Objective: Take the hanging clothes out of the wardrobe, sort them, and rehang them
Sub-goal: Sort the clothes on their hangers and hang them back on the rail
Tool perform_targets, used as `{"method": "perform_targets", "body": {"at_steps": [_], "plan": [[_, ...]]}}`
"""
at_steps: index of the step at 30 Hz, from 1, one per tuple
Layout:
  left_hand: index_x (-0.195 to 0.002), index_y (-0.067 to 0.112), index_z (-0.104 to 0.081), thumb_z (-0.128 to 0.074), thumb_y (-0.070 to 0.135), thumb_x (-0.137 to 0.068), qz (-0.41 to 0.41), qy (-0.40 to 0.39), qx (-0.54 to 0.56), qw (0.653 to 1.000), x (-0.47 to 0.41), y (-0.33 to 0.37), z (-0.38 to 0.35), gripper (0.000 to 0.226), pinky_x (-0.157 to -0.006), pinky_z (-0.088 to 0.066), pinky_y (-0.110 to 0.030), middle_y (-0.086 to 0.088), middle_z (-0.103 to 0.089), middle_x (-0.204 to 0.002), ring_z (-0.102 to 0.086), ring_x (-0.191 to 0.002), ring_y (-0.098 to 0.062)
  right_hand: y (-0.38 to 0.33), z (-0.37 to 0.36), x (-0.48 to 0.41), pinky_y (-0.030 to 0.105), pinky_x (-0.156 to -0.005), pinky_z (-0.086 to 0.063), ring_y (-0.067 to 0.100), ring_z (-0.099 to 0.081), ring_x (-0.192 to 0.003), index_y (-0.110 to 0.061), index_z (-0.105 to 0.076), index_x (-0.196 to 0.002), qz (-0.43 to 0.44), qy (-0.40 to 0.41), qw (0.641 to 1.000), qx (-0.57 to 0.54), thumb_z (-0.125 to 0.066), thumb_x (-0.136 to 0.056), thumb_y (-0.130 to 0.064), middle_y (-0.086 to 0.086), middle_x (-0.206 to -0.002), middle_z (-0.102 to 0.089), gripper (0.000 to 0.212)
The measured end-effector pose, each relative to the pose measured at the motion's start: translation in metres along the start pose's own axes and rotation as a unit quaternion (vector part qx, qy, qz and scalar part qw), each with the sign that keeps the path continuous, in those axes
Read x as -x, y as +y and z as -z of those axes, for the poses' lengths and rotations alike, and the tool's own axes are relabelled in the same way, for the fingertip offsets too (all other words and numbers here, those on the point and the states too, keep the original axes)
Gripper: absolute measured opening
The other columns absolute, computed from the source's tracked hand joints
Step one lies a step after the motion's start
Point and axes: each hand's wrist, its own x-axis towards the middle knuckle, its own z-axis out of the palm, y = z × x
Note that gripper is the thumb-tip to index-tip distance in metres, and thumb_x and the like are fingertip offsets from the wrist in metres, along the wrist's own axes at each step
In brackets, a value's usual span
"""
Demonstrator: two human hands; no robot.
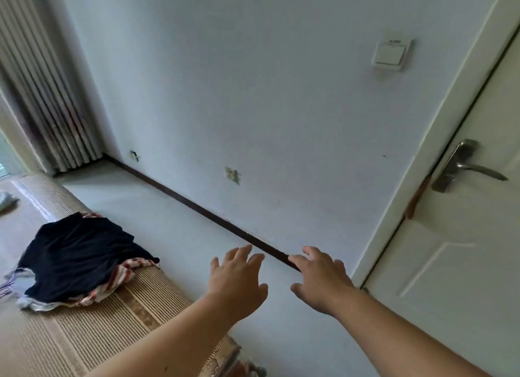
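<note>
- A small heap of clothes (81,261) is seen lying on a bed (84,343) covered with a woven mat, close to the edge of the bed that faces the wall.
- A dark blue garment (78,253) is spread on top; a red-and-white striped piece (121,275) and some pale grey cloth are seen sticking out from under it.
- No hangers can be made out in the heap, and no wardrobe is in view.
- The clothes are judged to be light, soft and limp, so they would sag and slide apart if lifted as one; each piece is best taken at the shoulders or collar.
- The left hand (236,281) and right hand (320,281) are held out side by side above the pale floor (168,222), beyond the bed's edge and apart from the heap; the fingers are spread and nothing is held.
- A dark skirting board (197,205) is seen along the wall, with a socket (232,175) low down and a switch (391,54) higher up.
- A white door (450,264) with a metal handle (467,165) is at the right; a curtain (47,109) hangs at the far left.
</note>
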Motion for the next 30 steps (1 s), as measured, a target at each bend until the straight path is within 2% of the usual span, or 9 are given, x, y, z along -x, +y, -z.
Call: {"method": "perform_targets", "body": {"at_steps": [8, 13, 16, 21, 25, 30], "plan": [[-0.147, 0.032, -0.024, -0.048, 0.047, -0.090, 0.068, -0.020, 0.017, 0.997, -0.091, 0.000, -0.014, 0.064, -0.115, -0.011, -0.055, 0.002, -0.013, -0.159, -0.010, -0.146, -0.023, 0.034, 0.008, -0.113, 0.042, -0.110, -0.024, 0.022, -0.025, -0.139, -0.031, -0.028, -0.145, 0.055, -0.029, 0.998, 0.003, -0.049, -0.090, -0.041, 0.001, -0.155, -0.019, 0.060], [-0.147, 0.032, -0.025, -0.048, 0.046, -0.090, 0.092, -0.024, 0.024, 0.995, -0.179, -0.023, -0.027, 0.064, -0.115, -0.012, -0.055, 0.001, -0.015, -0.159, -0.011, -0.146, -0.023, 0.042, 0.017, -0.208, 0.047, -0.112, -0.017, 0.024, -0.022, -0.141, -0.031, -0.027, -0.146, 0.100, -0.040, 0.993, 0.055, -0.048, -0.092, -0.038, 0.002, -0.156, -0.016, 0.058], [-0.147, 0.031, -0.025, -0.048, 0.045, -0.090, 0.100, -0.016, 0.028, 0.994, -0.242, -0.037, -0.017, 0.063, -0.114, -0.013, -0.054, 0.001, -0.016, -0.158, -0.012, -0.145, -0.023, 0.046, 0.037, -0.270, 0.048, -0.112, -0.015, 0.024, -0.021, -0.141, -0.032, -0.025, -0.147, 0.119, -0.044, 0.989, 0.080, -0.047, -0.092, -0.037, 0.002, -0.156, -0.014, 0.060], [-0.147, 0.032, -0.024, -0.047, 0.046, -0.090, 0.112, -0.002, 0.031, 0.993, -0.324, -0.062, 0.015, 0.063, -0.115, -0.012, -0.054, 0.004, -0.018, -0.158, -0.014, -0.145, -0.021, 0.043, 0.066, -0.356, 0.045, -0.113, -0.020, 0.024, -0.027, -0.140, -0.033, -0.020, -0.148, 0.138, -0.031, 0.988, 0.056, -0.049, -0.093, -0.039, 0.001, -0.156, -0.020, 0.063], [-0.147, 0.033, -0.024, -0.047, 0.047, -0.091, 0.147, 0.016, 0.022, 0.989, -0.364, -0.087, 0.035, 0.062, -0.115, -0.012, -0.054, 0.005, -0.020, -0.157, -0.015, -0.145, -0.020, 0.034, 0.076, -0.414, 0.046, -0.113, -0.019, 0.024, -0.024, -0.141, -0.033, -0.015, -0.148, 0.167, -0.045, 0.984, 0.046, -0.047, -0.092, -0.039, 0.001, -0.157, -0.015, 0.065], [-0.146, 0.033, -0.024, -0.048, 0.047, -0.090, 0.217, 0.023, 0.014, 0.976, -0.415, -0.120, 0.045, 0.063, -0.114, -0.012, -0.055, 0.004, -0.020, -0.157, -0.015, -0.145, -0.021, 0.016, 0.096, -0.503, 0.046, -0.112, -0.021, 0.025, -0.023, -0.141, -0.033, -0.020, -0.147, 0.240, -0.035, 0.968, 0.068, -0.048, -0.091, -0.041, 0.002, -0.157, -0.013, 0.064]]}}
